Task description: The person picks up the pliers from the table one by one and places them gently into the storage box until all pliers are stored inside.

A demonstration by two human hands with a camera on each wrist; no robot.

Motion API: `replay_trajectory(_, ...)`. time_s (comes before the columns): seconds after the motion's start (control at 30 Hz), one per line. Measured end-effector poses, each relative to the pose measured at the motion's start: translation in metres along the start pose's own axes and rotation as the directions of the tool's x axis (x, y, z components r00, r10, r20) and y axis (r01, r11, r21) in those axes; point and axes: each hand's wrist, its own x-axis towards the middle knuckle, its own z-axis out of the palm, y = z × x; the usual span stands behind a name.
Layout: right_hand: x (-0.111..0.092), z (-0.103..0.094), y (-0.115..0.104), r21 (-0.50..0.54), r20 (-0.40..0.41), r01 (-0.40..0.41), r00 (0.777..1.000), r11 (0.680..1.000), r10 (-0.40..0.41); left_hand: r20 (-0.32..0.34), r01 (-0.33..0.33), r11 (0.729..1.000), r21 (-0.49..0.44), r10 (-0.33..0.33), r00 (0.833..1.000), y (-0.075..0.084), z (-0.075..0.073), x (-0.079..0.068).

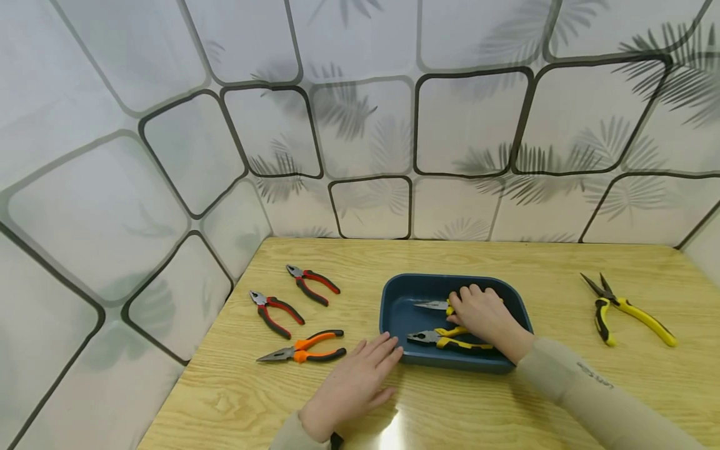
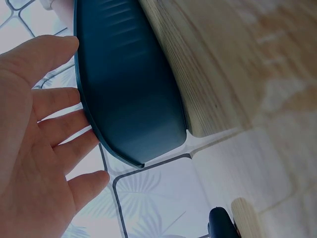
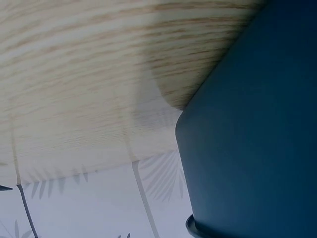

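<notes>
A dark blue plastic bin [image 1: 396, 309] sits on the table; its outer wall [image 2: 129, 84] fills much of the left wrist view. My left hand [image 1: 357, 378] is spread beside the near left corner, its straight fingertips at the rim. Inside the bin, my right hand [image 1: 485, 315] grips the yellow handles of long-nose pliers [image 1: 432, 305], which it largely hides; their grey jaws point left. Nearer me in the bin lie combination pliers [image 1: 450, 342] with yellow and black handles, partly under the right wrist. The right wrist view shows only the bin's side, no fingers.
Left of the bin lie two red-and-black combination pliers [image 1: 312, 284] [image 1: 277, 312] and orange-and-black long-nose pliers [image 1: 302, 352]. Yellow-and-black long-nose pliers [image 1: 619, 306] lie spread at the right. A patterned wall covering [image 1: 371, 206] stands behind the wooden table [image 1: 225, 400].
</notes>
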Motion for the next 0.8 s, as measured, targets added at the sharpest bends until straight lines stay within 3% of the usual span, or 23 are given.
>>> replay_trajectory(0.23, -0.0021, 0.0041, -0.0002, -0.007, -0.049, 0.009, 0.999, 1.000, -0.009, 0.013, 0.007, 1.000, -0.001, -0.007, 1.000, 0.0009, -0.0005, 0.0006)
replay_trajectory(0.8, -0.0014, 0.0054, -0.0011, 0.002, -0.029, -0.002, 1.000, 1.000, 0.002, 0.004, 0.000, 1.000, 0.000, 0.000, 1.000, 0.0001, -0.0006, 0.0001)
